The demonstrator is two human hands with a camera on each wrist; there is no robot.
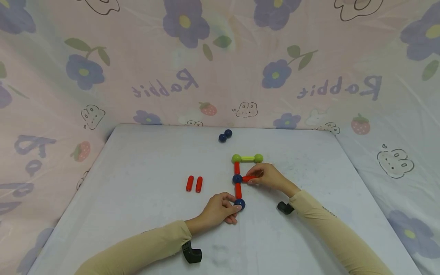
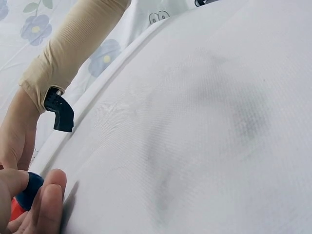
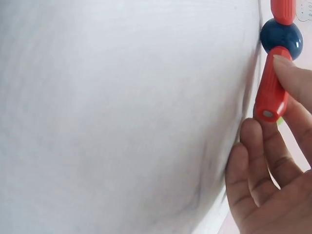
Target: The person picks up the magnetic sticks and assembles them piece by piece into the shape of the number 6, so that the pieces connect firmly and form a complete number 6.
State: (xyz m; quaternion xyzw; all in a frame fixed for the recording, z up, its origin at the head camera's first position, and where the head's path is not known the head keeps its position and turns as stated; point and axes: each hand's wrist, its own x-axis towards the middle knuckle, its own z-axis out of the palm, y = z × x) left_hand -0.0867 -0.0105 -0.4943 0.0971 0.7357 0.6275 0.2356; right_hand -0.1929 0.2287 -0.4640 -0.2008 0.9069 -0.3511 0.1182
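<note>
My left hand (image 1: 218, 209) pinches the lower dark blue ball (image 1: 240, 204) between thumb and fingers. From that ball a red rod (image 1: 238, 191) runs up to a middle blue ball (image 1: 237, 178). Another red rod (image 1: 236, 168) links the middle ball to a green ball (image 1: 236, 158). A green rod (image 1: 247, 158) joins it to a second green ball (image 1: 258, 158). With thumb and fingers my right hand (image 1: 269, 176) holds a red rod (image 3: 273, 87), whose far end touches the middle blue ball (image 3: 282, 38). Its near end shows a small grey metal disc.
Two loose red rods (image 1: 194, 184) lie side by side left of the joined pieces. Toward the back of the white table (image 1: 154, 152) sit two dark blue balls (image 1: 225, 135), close together. Black wrist devices (image 1: 191, 253) hang below both sleeves. A printed curtain stands behind.
</note>
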